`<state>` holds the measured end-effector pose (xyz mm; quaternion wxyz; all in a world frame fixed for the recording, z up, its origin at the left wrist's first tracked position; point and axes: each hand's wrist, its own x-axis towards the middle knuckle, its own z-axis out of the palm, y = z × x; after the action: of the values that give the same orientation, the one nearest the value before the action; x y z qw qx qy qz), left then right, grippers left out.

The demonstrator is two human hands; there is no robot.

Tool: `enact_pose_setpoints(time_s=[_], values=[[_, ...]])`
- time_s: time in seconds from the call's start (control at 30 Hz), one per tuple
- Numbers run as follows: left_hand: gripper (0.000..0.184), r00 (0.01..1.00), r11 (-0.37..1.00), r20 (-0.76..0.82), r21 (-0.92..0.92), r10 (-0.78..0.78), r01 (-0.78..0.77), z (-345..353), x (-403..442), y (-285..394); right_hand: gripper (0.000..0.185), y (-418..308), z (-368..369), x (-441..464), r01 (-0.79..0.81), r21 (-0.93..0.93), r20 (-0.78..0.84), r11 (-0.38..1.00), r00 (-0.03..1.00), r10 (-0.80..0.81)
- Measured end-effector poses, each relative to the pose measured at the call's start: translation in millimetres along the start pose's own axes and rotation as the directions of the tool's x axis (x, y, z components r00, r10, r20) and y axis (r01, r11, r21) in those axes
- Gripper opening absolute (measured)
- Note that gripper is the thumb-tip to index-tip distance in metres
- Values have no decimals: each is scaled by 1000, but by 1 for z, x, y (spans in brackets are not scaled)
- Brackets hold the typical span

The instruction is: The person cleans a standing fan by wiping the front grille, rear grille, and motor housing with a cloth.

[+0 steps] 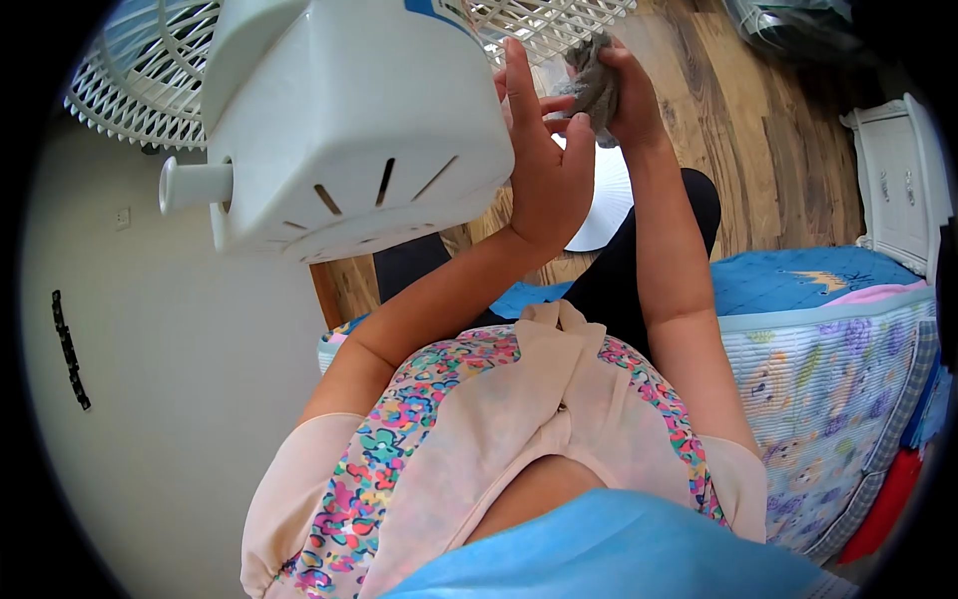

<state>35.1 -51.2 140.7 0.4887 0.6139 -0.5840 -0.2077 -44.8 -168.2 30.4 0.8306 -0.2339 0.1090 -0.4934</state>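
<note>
A white electric fan (369, 120) fills the upper left, the vented back of its motor housing towards me and a knob (195, 187) sticking out of its left side. My right hand (636, 100) is closed around a crumpled grey cloth (597, 88), just below the fan's grille (549, 25). Beside the right side of the housing is my left hand (547, 165), its fingers apart and one pointing up. Its thumb and fingertips come close to the cloth; whether they touch it I cannot tell.
Below the hands, a white round disc (606, 200) shows above the wooden floor (768, 150). A bed with a patterned quilt (818, 389) lies at the right, and a white cabinet (903, 180) stands behind it. A pale wall (170, 399) runs along the left.
</note>
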Motion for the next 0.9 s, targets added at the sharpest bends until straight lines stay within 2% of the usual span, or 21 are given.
enact_pose_setpoints(time_s=[0.17, 0.23, 0.27, 0.3, 0.4, 0.47, 0.5, 0.53, 0.6, 0.67, 0.8, 0.87, 0.9], values=[[85, 1000, 1000, -24, 24, -4, 5, -2, -1, 9, 33, -6, 3, -10, 54, -45, 53, 998, 997, -52], [86, 999, 997, 41, 78, -19, 15, -7, -1, 18, 30, -2, 5, -8, 29, 103, -19, 994, 999, -27], [86, 999, 997, 35, 75, -13, 10, -7, -1, 17, 30, 1, 2, -2, 30, 99, -13, 995, 999, -29], [86, 993, 980, 67, 170, 97, -107, -8, -2, 15, 29, 7, -1, 4, 14, 147, -37, 989, 999, -8], [81, 975, 958, 115, 197, 191, -210, -4, -1, 22, 27, 9, -7, 7, -7, 219, -63, 976, 998, 22], [79, 911, 824, 169, 389, 376, -413, -5, 10, 33, 30, -3, 4, 2, -28, 274, -5, 961, 1000, 31], [79, 888, 764, 211, 454, 409, -459, -6, 15, 32, 32, -5, 10, 1, -57, 282, -31, 958, 997, 68], [79, 887, 763, 211, 454, 410, -460, -7, 19, 30, 32, -6, 7, 2, -56, 282, -30, 958, 997, 68], [81, 843, 604, 219, 611, 492, -512, -8, 25, 30, 33, -10, 1, 3, -46, 262, 121, 964, 992, 14], [80, 860, 623, 206, 614, 466, -484, -15, 21, 25, 33, 0, 7, 2, -33, 253, 78, 967, 997, 13], [79, 888, 642, 276, 615, 368, -457, -17, 21, 31, 34, -2, 14, -2, -7, 284, -12, 959, 1000, 11], [77, 893, 667, 299, 593, 337, -451, -16, 17, 28, 34, -1, 12, -2, 4, 271, 4, 963, 1000, -5], [75, 907, 723, 226, 549, 356, -420, -16, 14, 24, 34, 0, 12, -2, 7, 257, 23, 966, 1000, -13]])
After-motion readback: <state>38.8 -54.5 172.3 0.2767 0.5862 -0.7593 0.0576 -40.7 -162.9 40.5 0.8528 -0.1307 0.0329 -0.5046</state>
